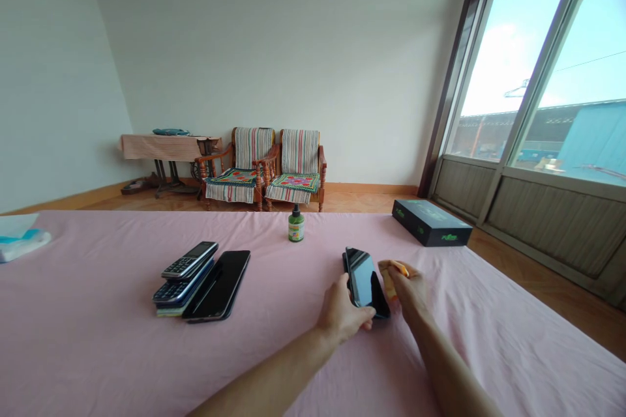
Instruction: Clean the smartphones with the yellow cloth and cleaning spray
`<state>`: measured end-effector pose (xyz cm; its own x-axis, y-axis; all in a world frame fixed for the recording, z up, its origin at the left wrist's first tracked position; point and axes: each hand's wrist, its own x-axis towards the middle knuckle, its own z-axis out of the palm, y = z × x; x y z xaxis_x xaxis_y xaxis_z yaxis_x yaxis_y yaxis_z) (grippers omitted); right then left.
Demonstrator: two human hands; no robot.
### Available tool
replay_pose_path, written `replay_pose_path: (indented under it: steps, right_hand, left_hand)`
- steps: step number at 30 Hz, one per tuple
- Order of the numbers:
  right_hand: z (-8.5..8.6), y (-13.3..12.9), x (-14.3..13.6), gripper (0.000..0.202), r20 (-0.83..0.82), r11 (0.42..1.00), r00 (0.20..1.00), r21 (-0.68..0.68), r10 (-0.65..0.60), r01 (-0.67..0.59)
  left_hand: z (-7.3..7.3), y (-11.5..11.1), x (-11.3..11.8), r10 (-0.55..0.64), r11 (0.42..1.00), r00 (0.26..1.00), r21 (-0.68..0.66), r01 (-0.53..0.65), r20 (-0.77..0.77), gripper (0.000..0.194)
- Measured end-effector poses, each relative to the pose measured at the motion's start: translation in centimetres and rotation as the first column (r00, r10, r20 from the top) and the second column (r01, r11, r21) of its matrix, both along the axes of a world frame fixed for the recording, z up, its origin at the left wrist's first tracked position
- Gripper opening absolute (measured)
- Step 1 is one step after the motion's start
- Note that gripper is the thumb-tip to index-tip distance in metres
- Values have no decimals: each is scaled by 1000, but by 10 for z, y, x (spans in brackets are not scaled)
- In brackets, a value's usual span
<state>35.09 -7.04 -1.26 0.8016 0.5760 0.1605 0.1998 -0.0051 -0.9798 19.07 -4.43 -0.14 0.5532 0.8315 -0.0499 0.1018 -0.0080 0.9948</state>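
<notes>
My left hand (342, 313) grips the near left edge of a black smartphone (362, 280), thumb at its near end. The phone's glossy screen faces up and reflects light. Under it, another dark, flat device (382, 303) shows at the lower right; I cannot make out whether it is a second phone. Just right of the phone, my right hand (411, 287) is closed on a crumpled yellow-orange cloth (388, 277). The cloth is held beside the phone, and whether it touches the phone is unclear.
On the pink-covered table (274, 365), a stack of keypad phones (186, 277) lies against a large black smartphone (222, 287). A green pump bottle (296, 225) stands behind, a black box (431, 223) back right, a tissue pack (22, 244) far left. Two chairs (298, 156) stand beyond.
</notes>
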Motion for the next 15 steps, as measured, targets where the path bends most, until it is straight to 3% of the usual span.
replay_pose_path:
  steps: [8, 15]
  right_hand:
    - [2, 2, -9, 33, -7, 995, 995, 15, 102, -102]
    - [2, 2, -7, 30, 20, 998, 997, 5, 68, -68]
  left_hand:
    - [8, -5, -10, -8, 983, 996, 180, 25, -93, 35]
    - [12, -5, -28, 30, 952, 984, 304, 26, -177, 65]
